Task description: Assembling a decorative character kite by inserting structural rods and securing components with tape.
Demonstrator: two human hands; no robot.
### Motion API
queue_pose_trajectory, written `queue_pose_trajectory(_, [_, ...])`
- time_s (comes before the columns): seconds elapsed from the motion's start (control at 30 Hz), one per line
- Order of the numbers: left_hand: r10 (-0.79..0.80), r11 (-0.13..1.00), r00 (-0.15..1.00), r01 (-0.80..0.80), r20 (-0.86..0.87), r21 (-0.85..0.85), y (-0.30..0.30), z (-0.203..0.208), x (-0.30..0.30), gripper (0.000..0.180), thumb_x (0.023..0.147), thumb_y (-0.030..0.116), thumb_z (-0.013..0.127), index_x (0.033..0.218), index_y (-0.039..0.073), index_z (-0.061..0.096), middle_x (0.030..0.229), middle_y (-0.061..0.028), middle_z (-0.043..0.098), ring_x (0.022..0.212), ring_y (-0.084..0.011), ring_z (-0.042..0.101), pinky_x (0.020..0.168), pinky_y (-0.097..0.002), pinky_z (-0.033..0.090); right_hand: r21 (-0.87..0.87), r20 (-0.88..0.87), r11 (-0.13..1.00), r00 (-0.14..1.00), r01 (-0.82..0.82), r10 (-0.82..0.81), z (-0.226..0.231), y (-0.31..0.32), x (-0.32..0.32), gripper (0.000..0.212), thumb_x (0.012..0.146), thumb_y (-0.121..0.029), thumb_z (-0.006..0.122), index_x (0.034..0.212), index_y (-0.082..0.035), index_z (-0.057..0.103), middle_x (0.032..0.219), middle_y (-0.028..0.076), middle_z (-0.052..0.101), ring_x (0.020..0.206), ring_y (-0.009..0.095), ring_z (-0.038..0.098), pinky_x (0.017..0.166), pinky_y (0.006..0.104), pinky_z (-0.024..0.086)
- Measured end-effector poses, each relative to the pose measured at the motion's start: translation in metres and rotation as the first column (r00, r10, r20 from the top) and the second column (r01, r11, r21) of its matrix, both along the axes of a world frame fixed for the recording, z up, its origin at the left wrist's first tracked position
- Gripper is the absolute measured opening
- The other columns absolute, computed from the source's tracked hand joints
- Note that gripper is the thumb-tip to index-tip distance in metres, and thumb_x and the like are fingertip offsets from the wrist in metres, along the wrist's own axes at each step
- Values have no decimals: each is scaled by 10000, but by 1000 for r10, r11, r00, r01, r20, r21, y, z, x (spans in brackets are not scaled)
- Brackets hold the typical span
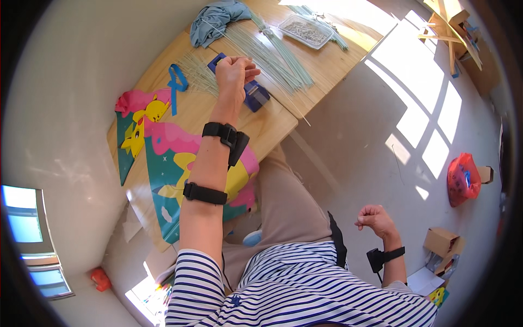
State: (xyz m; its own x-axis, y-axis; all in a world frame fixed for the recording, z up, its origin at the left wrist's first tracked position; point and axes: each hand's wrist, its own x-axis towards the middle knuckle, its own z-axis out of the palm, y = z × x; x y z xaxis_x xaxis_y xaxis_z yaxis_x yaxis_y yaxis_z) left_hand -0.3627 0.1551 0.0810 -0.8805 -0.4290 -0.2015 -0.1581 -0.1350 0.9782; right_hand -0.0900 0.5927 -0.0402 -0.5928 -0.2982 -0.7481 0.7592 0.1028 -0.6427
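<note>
My left hand (234, 75) is stretched out over the table with its fingers curled together. What it holds, if anything, is too small to make out. Just beneath it sits a dark blue tape dispenser (255, 97), partly covered by the hand. Thin pale sticks (199, 73) lie fanned out left of that hand, and a longer bundle of pale green sticks (283, 60) lies to its right. Off the table, by my right side, my right hand (377, 219) is raised with fingers bent inward; anything in them is hidden.
Pink, teal and yellow cartoon-printed sheets (163, 163) cover the table's near left, beside a blue ribbon strip (175, 87). At the back are a crumpled blue cloth (215, 24) and a clear tray of small pieces (305, 31). A red bag (463, 180) stands on the floor.
</note>
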Motion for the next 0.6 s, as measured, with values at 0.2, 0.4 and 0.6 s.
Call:
queue_pose_trajectory(0.2, [202, 977, 970, -210, -136, -48, -2, -50, 35, 77, 895, 34, 669, 958, 54, 629, 828, -49, 682, 634, -147, 662, 591, -252, 523, -21, 11, 999, 999, 31, -31, -10, 6, 2, 38, 874, -10, 670, 864, 17, 646, 767, 102, 670, 659, 193, 651, 667, 318, 549])
queue_pose_trajectory(0.4, [291, 667, 904, -427, 314, 610, 22, -97, 67, 90, 891, 106, 716, 936, 78, 643, 860, -35, 670, 749, -169, 651, 716, -344, 512, -3, 36, 1000, 999, 11, -11, -13, 2, -3, 36, 880, -2, 671, 857, 3, 644, 742, 75, 649, 686, 203, 669, 781, 357, 579])
queue_pose_trajectory(0.6, [320, 518, 899, -430, 299, 739, 28, -97, 46, 70, 905, 119, 704, 892, 83, 645, 853, -28, 665, 767, -191, 640, 762, -398, 503, -24, 23, 999, 999, 26, -26, -19, 3, -1, 45, 880, -10, 677, 851, 3, 644, 741, 73, 645, 679, 200, 666, 772, 353, 580])
